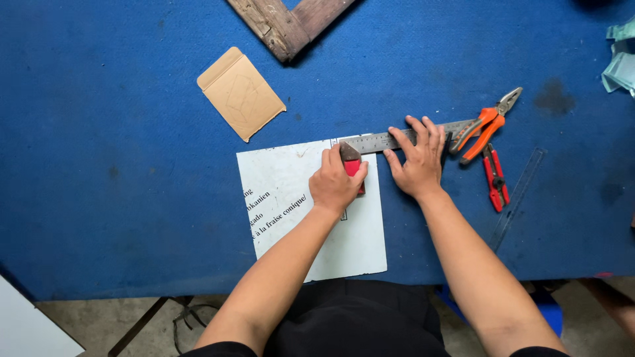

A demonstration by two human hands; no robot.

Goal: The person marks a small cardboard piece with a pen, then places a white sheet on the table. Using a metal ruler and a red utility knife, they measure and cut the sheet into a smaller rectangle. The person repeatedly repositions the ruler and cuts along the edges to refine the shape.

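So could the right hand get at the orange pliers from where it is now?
Probably yes. The right hand presses on the ruler, and the pliers lie just past its fingertips on the table with nothing between them.

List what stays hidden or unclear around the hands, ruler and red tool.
Head view only:
- Red tool: mostly covered by the left hand; its kind and tip cannot be told.
- Metal ruler: middle hidden under the right hand, far end under the orange pliers.
- White sheet: any marked line is hidden by the left hand.
- Wooden frame: cut off by the top edge.
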